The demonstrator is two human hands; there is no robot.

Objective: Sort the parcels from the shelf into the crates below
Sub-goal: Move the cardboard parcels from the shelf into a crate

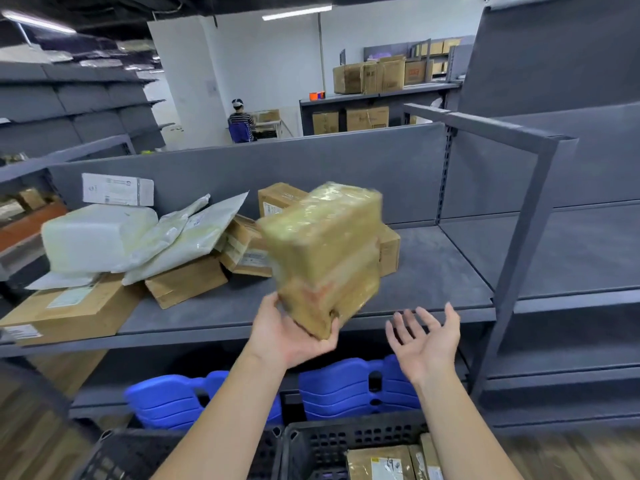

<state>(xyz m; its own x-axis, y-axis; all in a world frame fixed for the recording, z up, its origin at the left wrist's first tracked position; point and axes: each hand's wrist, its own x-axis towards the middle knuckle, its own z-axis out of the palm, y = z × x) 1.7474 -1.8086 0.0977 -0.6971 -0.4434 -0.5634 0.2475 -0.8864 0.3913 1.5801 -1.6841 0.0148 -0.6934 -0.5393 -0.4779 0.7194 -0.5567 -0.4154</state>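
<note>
Tape-wrapped brown parcel (323,258) — tilted, blurred, above shelf (429,271) edge, dark crates (311,445) below

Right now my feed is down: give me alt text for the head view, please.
The left hand holds a tape-wrapped brown parcel by its lower corner above the shelf edge, while the right hand is open, palm up, beside it. More parcels pile on the shelf's left; a dark crate below already holds boxes.
</note>
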